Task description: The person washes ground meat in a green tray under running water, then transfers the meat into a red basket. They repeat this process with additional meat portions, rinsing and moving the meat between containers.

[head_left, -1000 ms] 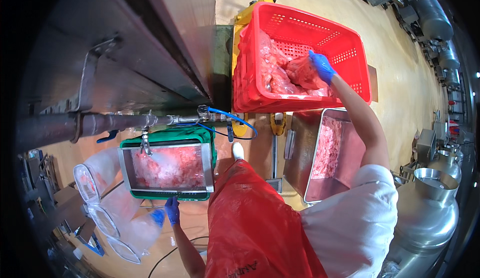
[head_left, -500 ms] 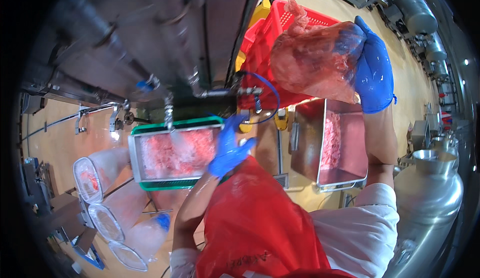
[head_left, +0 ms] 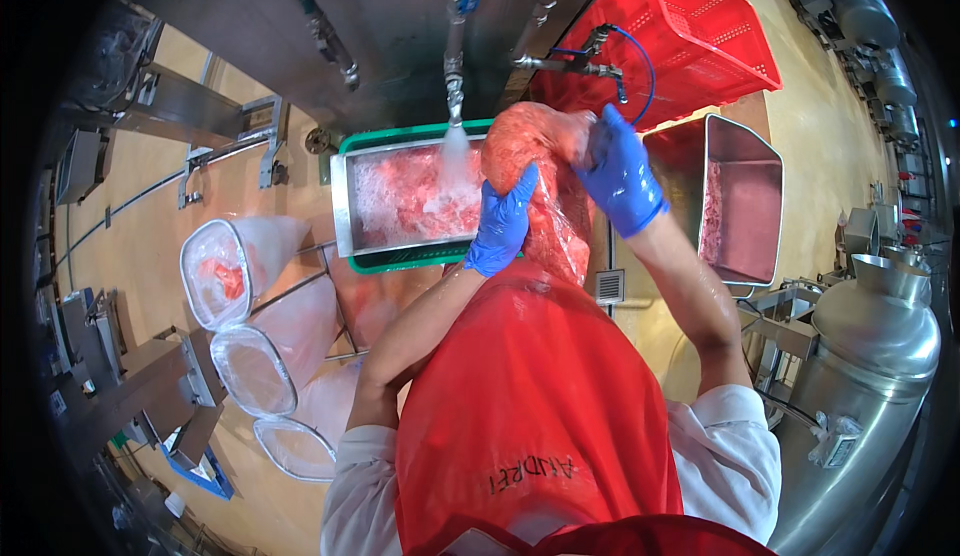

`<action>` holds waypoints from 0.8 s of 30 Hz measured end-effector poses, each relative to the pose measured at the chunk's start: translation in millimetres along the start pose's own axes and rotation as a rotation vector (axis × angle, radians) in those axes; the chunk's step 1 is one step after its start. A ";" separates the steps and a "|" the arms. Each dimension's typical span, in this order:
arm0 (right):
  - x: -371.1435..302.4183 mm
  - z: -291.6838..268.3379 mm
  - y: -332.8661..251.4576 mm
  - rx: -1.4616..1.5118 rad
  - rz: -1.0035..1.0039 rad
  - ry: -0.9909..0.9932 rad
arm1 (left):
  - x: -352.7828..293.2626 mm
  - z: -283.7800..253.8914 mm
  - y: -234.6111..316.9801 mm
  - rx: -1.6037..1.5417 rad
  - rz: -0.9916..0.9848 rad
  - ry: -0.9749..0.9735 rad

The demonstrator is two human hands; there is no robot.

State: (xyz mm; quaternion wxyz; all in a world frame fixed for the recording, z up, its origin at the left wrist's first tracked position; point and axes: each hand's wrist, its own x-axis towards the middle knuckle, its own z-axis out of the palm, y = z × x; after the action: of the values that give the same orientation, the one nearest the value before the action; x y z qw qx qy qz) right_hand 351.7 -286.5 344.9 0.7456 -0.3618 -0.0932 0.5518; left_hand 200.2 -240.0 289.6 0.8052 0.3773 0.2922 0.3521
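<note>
Filling the lower half of the view, the red apron (head_left: 530,406) hung below both hands, with the yellowish floor (head_left: 260,186) spreading out beyond it. Past the right hand and farther off, the red plastic crate (head_left: 700,36) sat tilted, its mesh floor showing bare as far as could be seen. To the right of that hand stood a steel bin (head_left: 745,206) with pink meat lying in it, and a large steel vessel (head_left: 880,356) stood farther right still.

Just left of the left hand sat the steel tray (head_left: 400,201) inside a green rim, already holding a bed of pink meat, with water from the overhead spout (head_left: 455,91) splashing onto it. Farther left, well apart from the hands, three clear bag-lined hoops (head_left: 240,256) stood in a row; the nearest held a small red lump, the others looked unfilled.

Between the hands hung the clear bag of meat (head_left: 545,171), raised beside the tray's right end and still bulging with red pieces. The right hand (head_left: 620,171), in a blue glove, was clamped on the bag's upper part near its neck. The left hand (head_left: 500,221), also gloved blue, was closed against its lower left side, propping it. Judging from this, the bag had not been emptied: its contents remained inside, while the tray held an earlier share under the water.
</note>
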 end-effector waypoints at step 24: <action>79.3 -184.9 288.1 -1.453 -0.206 0.350 | -47.9 -137.6 18.6 0.377 -0.279 -0.081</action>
State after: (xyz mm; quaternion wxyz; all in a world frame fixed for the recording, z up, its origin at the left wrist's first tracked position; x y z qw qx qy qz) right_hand 263.2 -259.3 5.9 0.3710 -0.8345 -0.3472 0.2134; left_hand 64.7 -213.8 239.6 0.7725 0.4908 0.3695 0.1610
